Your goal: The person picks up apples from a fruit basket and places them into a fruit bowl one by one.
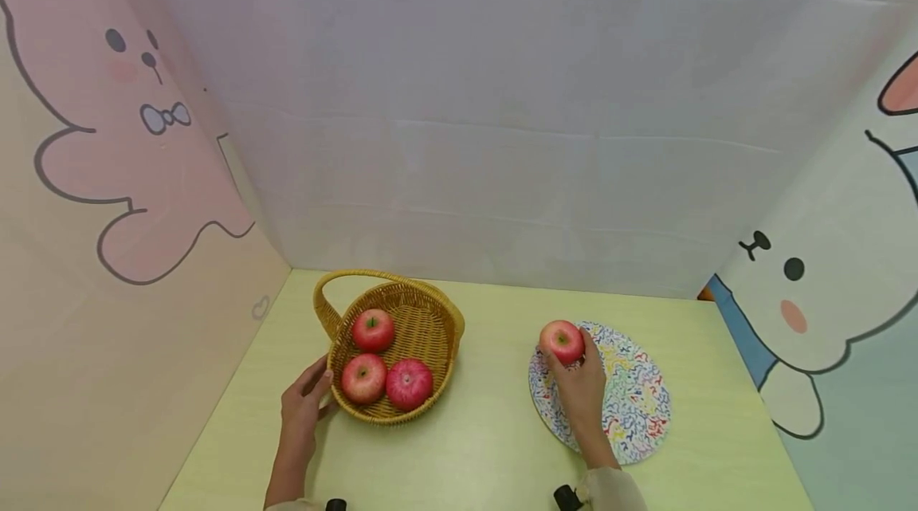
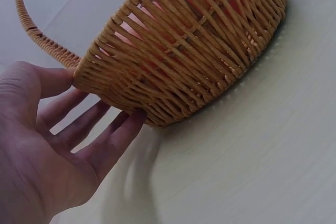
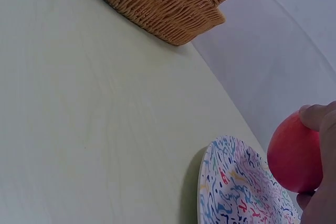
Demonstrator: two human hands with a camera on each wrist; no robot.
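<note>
One red apple [image 1: 562, 340] sits in the grip of the right hand [image 1: 582, 391], fingers curled round its sides and thumb over the top, held just above the far-left edge of a round plate [image 1: 638, 407] patterned with coloured squiggles; from the right wrist view it cannot be told whether the fruit touches the plate or hangs just clear of it. The apple looks firm, smooth and fairly slick, light enough for one hand, and likely to bruise if dropped, so a wrap round its widest part, as here, seems the surest hold. Across the pale green surface [image 1: 488, 447], well apart from the plate, the left hand [image 1: 301, 409] lies with fingers straight and spread, its fingertips [image 2: 137, 116] resting against the lower wall of a wicker basket [image 1: 437, 336], holding nothing. Three more red apples [image 1: 372, 329] lie together inside the basket, whose stiff woven wall and arched handle [image 1: 324, 300] look light and apt to slide if nudged. Cartoon-printed panels [image 1: 107, 176] stand around the scene.
</note>
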